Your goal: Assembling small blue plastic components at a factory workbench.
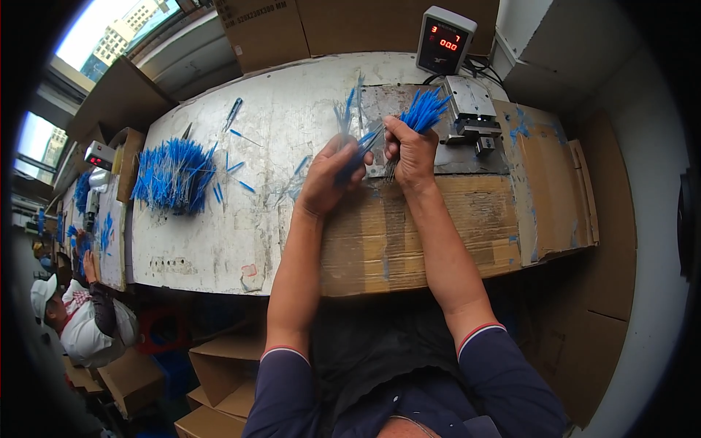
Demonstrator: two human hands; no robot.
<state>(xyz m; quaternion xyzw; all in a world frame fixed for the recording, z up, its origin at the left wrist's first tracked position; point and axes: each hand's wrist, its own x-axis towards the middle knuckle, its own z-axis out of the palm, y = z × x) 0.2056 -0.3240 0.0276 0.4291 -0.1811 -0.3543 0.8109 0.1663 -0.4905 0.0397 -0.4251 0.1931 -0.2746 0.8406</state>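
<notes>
My right hand is closed around a thick bundle of thin blue-ended strands. Their blue ends fan out above the fist, and fine pale tails stick out below it. Just to its left, my left hand is curled around more of the same strands, which are smeared by motion. Some strands reach across the gap between the two hands. A large heap of blue-ended strands lies on the left of the white worktable. Loose blue pieces are scattered between heap and hands.
A small metal machine stands beyond my right hand, with a red-digit display box behind it. Worn cardboard covers the table's near right part. A pen-like tool lies at the back. At far left, a person in a white cap sits at another bench.
</notes>
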